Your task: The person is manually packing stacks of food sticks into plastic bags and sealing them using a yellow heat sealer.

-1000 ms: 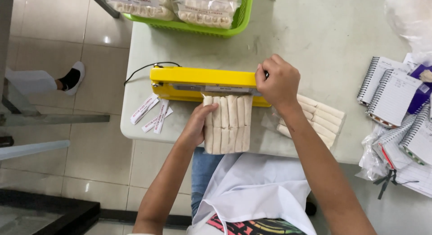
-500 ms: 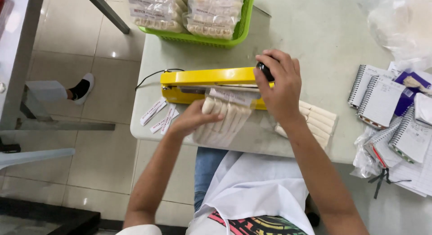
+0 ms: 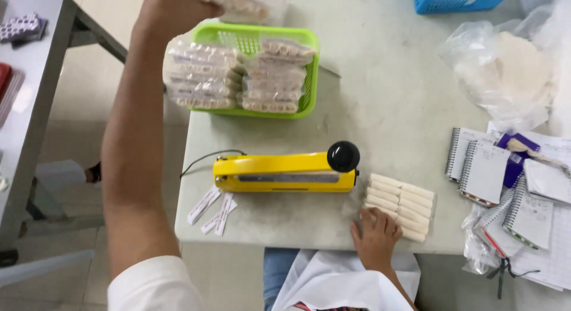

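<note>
Left hand (image 3: 172, 10) raised with sealed packet (image 3: 235, 1), green basket (image 3: 297, 37)

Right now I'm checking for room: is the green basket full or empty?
Nearly full. The green basket holds two stacks of sealed packets rising above its rim; the left hand holds another above it.

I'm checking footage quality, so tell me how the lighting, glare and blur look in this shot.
Head view: even, bright overhead light with soft shadows; mild glare on the floor tiles and the clear bags. The raised left hand is close to the lens, cropped and slightly blurred. The sealer and right hand look sharp.
</note>
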